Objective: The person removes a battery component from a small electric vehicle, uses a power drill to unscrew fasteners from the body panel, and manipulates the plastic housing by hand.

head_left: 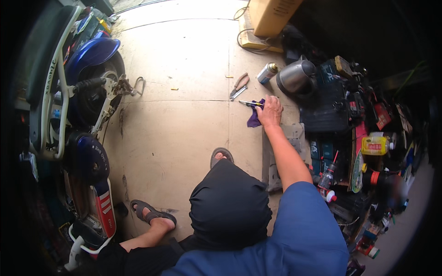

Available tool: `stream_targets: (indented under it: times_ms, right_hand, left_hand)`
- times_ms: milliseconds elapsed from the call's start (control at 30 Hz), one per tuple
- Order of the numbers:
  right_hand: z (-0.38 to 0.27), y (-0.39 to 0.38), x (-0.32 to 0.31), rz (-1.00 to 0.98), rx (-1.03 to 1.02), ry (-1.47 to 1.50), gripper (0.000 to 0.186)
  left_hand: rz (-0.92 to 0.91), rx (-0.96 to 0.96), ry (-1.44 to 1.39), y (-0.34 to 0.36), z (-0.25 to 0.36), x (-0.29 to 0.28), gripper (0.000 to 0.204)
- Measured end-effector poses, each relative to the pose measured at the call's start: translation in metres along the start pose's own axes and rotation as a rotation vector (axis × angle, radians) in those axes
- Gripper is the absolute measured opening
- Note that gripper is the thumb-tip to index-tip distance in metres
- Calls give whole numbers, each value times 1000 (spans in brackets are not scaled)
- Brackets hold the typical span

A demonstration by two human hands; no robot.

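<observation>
My right hand point(270, 112) reaches down to the floor at the right of centre. Its thumb and fingers close around the handle end of a small screwdriver point(252, 104) with a yellow and black handle, its shaft pointing left. A dark purple cloth point(254, 120) lies crumpled under and beside the screwdriver, against the hand. Just beyond are pliers point(241, 81) with brown grips and a small silver wrench point(238, 93). A spray can point(267, 73) stands upright past my fingers. Nowhere does my left hand show.
A metal kettle point(295, 77) stands right of the can, before black cases point(324, 108) and bottles point(326, 177). A grey block point(291, 138) lies below my right forearm. Along the left stands a bike point(94, 92) with a blue fender. A yellow stand point(271, 20) rises at the back.
</observation>
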State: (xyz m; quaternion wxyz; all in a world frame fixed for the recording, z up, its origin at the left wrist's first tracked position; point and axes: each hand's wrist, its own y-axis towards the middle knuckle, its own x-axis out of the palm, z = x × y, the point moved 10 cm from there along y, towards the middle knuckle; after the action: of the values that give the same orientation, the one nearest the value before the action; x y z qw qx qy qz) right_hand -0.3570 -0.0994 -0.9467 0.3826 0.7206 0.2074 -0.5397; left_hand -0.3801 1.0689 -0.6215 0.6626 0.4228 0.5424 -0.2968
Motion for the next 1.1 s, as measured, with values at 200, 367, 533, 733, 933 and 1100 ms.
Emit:
stream_targets:
  times_ms: [200,367,533,733,933,1100]
  right_hand:
    - [29,-88,-101,115,244,379,21]
    - [137,-213,-156,392,807,351,22]
    - [239,-375,-151,519,1489,453,35]
    - [321,-389,-94,484,1288,782,66]
    - [376,-392,-96,595,1174,495,60]
    - [265,-314,-230,541,847,146,55]
  left_hand:
    - [17,272,-299,43,205,-12,37]
    - [-61,600,-534,40,384,-26,32]
    - [-141,1026,-533,-43,530,-44,30]
    - [-128,1461,-339,-138,586,-53,33]
    - [-200,1485,-373,-159,583,-68,27]
    - [-148,1559,-366,-161,561,-75,25]
